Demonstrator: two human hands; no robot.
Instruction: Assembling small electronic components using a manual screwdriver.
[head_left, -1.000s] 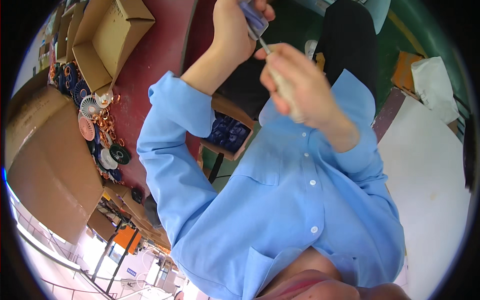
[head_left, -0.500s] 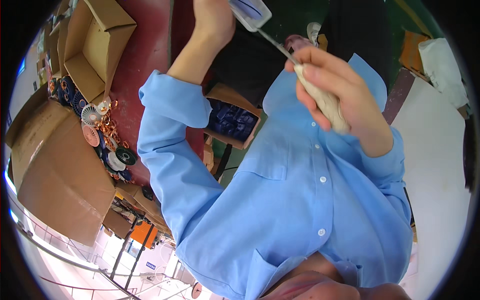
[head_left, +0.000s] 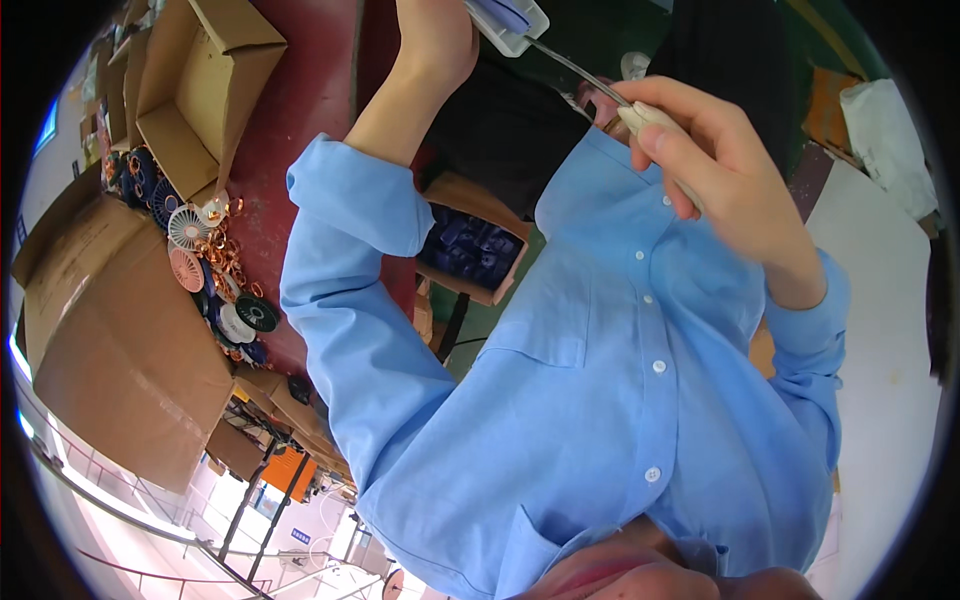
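Observation:
At the top edge my left hand (head_left: 437, 38) is partly cut off, its fingers mostly out of view. Against it sits a small white plastic tray-shaped part (head_left: 531, 32) with a blue-violet piece (head_left: 505, 14) inside, which moves along with the hand. My right hand (head_left: 715, 165) is closed around the cream, wrapped-looking handle of a hand tool (head_left: 648, 118). From that handle a thin grey metal shaft runs up and left to the corner of the white part. Whether its tip touches the part or passes behind it, I cannot tell.
On the dark red tabletop (head_left: 310, 100) at left lie several round fan-grille-like pieces (head_left: 188, 228) and coppery rings. Open cardboard boxes (head_left: 205, 90) stand around them. Below the left forearm is a box of dark blue parts (head_left: 470, 245). A white surface (head_left: 880, 300) lies at right.
My right hand has moved up and to the right, and the tool's handle now points more toward the view. The left hand and white part have shifted slightly right and up.

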